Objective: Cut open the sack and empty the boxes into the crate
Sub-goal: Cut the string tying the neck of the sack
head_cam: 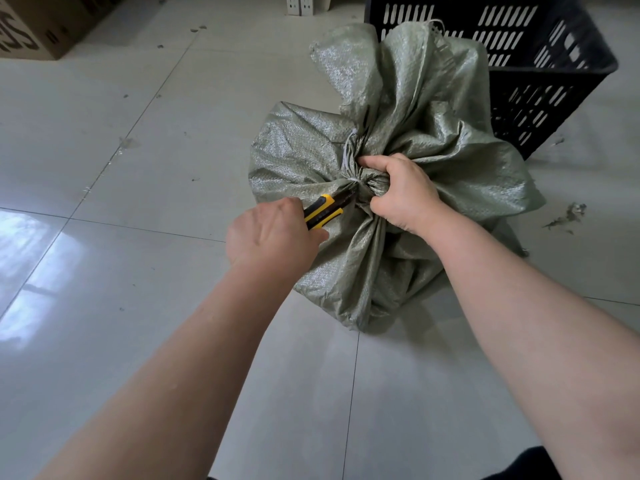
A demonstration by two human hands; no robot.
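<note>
Grey-green woven plastic makes up the sack [391, 188], which sits on the pale tiled floor [138, 168] a little right of the middle of the view, its bulging body creased into folds that run in toward a gathered neck. That neck is bound with pale string [349, 152], and the loose top of the sack fans upward beyond the tie, overlapping the near wall of the black slotted crate [540, 81] that stands just behind it toward the floor's far right. The right hand [401, 192] is clamped around the bunched neck, fingers curled tight over the fabric just beside the string. The left hand [273, 237] is closed around the handle of a yellow and black utility knife [325, 211], whose front end points at the gathered neck and reaches the fabric right beside the right hand's fingers; the blade itself is too small and dark to make out clearly. Both bare forearms stretch in from the lower edge of the view. No boxes show, since the sack is closed. A brown cardboard carton [31, 26] with dark printed lettering sits at the far left corner of the floor, well apart from the sack, and small dark scraps [568, 216] lie on the tiles just to the right of the sack.
</note>
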